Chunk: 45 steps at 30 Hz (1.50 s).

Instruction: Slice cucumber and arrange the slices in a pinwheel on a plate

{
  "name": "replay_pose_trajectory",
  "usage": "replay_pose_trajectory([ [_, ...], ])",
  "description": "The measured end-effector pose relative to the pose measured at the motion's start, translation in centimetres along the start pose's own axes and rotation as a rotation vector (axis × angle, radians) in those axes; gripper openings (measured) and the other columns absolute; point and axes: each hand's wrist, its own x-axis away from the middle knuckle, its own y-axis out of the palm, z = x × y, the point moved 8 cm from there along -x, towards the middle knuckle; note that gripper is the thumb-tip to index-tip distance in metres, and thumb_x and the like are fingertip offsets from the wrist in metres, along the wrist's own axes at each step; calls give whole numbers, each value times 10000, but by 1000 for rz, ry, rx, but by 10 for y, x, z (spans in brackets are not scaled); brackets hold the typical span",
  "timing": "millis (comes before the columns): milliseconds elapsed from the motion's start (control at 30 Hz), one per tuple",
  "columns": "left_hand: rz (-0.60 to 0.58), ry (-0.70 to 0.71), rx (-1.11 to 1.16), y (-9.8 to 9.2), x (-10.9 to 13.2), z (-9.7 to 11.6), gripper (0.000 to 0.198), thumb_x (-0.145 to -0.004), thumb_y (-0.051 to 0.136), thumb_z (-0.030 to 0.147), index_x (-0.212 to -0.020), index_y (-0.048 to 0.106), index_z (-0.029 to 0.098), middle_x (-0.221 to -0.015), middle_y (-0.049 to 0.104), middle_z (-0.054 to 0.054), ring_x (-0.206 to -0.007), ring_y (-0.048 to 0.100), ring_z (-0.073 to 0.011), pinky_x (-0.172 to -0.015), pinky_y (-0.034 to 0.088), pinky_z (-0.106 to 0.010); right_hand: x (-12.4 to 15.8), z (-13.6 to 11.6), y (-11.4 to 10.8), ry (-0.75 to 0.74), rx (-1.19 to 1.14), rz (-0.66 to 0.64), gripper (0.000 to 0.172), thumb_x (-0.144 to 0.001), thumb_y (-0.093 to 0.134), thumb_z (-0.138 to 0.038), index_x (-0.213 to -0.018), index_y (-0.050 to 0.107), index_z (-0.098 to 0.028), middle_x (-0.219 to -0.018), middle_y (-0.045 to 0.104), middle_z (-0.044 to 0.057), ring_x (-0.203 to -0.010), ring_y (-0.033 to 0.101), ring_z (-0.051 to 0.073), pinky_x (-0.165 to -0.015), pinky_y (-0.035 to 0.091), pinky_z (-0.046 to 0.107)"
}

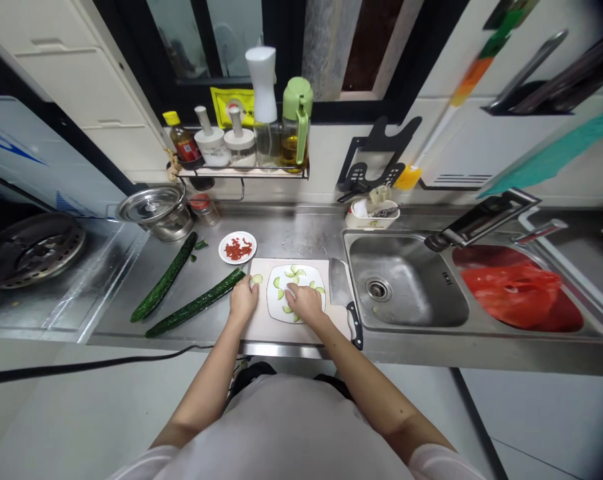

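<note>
A white plate point(272, 308) with pale green cucumber slices point(287, 309) spread over it rests on a light cutting board point(259, 328). Over the plate, my right hand point(306, 303) has its fingers closed at a pale slice, mostly hidden by the fingertips. At the board's left edge my left hand point(243, 301) is curled, with a round cucumber slice point(256, 279) between thumb and forefinger. A whole cucumber point(194, 308) lies just left of that hand, its far end beside the fingers. On the board's right side is a kitchen knife point(339, 283), blade away from me, handle near.
Another cucumber point(166, 280) lies further left. Behind the board stands a small white dish point(222, 249) of chopped red pieces. To the right is a double sink point(406, 283) with a red plastic bag point(514, 293). A lidded pot point(156, 213) and a condiment shelf point(246, 173) are behind.
</note>
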Motion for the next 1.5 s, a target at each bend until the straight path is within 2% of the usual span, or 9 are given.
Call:
replay_pose_trajectory([
  [433,-53,-74,-28,5,-7,6,277,-855,504,249,-1116,582,198,-987,653,-127,-895,633,-249,-795,442,-339,13,9,-4,31,-86,18,405,-982,313,-413,-1243,597,-290,-994,721,56,-942,650,213,-741,389,267],
  [533,24,-31,60,-1,-5,10,187,-851,498,228,-993,617,200,-1051,626,-116,-913,615,-222,-810,447,-325,15,10,-5,32,-103,18,404,-976,326,-420,-1239,604,-288,-993,719,57,-948,647,217,-742,389,268],
  [667,41,-63,335,-4,-7,4,129,-814,549,256,-894,629,195,-872,657,-45,-819,603,-177,-793,456,-300,16,9,-11,29,-143,37,406,-978,328,-410,-1234,607,-267,-968,714,53,-926,640,204,-740,393,266],
  [767,-68,-45,685,-4,-11,9,179,-764,607,301,-878,631,165,-794,652,-30,-718,587,-142,-728,467,-272,13,7,-26,-6,-272,151,371,-961,379,-382,-1210,611,-234,-942,698,45,-908,622,187,-770,406,268],
  [900,-270,69,1008,-12,-9,36,284,-674,718,346,-853,652,136,-758,646,-30,-696,584,-125,-703,459,-250,8,-5,-53,-174,-536,372,269,-892,513,-332,-1080,649,-197,-1016,670,63,-990,576,196,-879,410,306],
  [1067,-362,127,1132,-25,1,63,379,-640,777,387,-904,654,145,-725,638,-5,-670,575,-101,-657,434,-212,-6,-17,-49,-298,-843,289,130,-838,548,-264,-878,653,-197,-895,693,21,-839,604,158,-834,453,306],
  [1200,-374,-83,1111,-18,5,56,458,-719,689,541,-962,633,156,-710,643,-9,-545,520,-68,-474,320,-159,-13,-10,-41,-255,-1009,267,101,-801,552,-258,-773,623,-192,-801,675,2,-774,603,139,-783,477,288],
  [1333,-576,-319,1149,4,21,52,526,-821,523,641,-1002,606,153,-694,657,-37,-470,501,-60,-397,243,-135,-16,-3,-37,-227,-1126,230,124,-759,577,-292,-742,614,-176,-770,659,3,-736,587,132,-756,474,283],
  [1500,-755,-410,1390,15,31,65,390,-816,647,436,-1104,583,181,-730,656,-17,-502,558,-57,-386,311,-111,-15,-3,-35,-219,-1156,165,110,-731,570,-274,-723,608,-170,-730,643,-8,-701,568,123,-729,459,275],
])
